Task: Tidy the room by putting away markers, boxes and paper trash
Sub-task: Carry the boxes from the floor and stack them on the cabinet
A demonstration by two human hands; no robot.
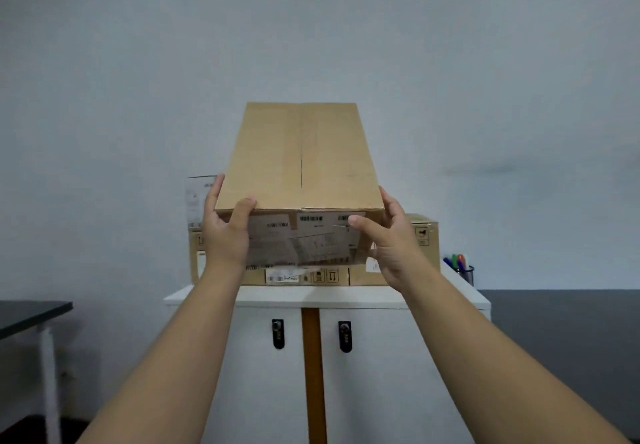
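A brown cardboard box (301, 156) with paper shipping labels on its near face is held up in front of me, above a wider cardboard box (427, 235) that rests on a white cabinet (311, 294). My left hand (225, 232) grips the held box's near left corner, thumb on top. Gripping the near right corner is my right hand (391, 239), its thumb across the labels. Whether the held box touches the lower one is hidden. Several coloured markers (456, 261) stand in a dark mesh cup (467, 275) at the cabinet's right end.
The cabinet has two doors with black combination locks (278, 333) and an orange strip between them. A white labelled box edge (195, 201) shows behind the left hand. A dark table (31, 315) with white legs stands at the left. A plain wall is behind.
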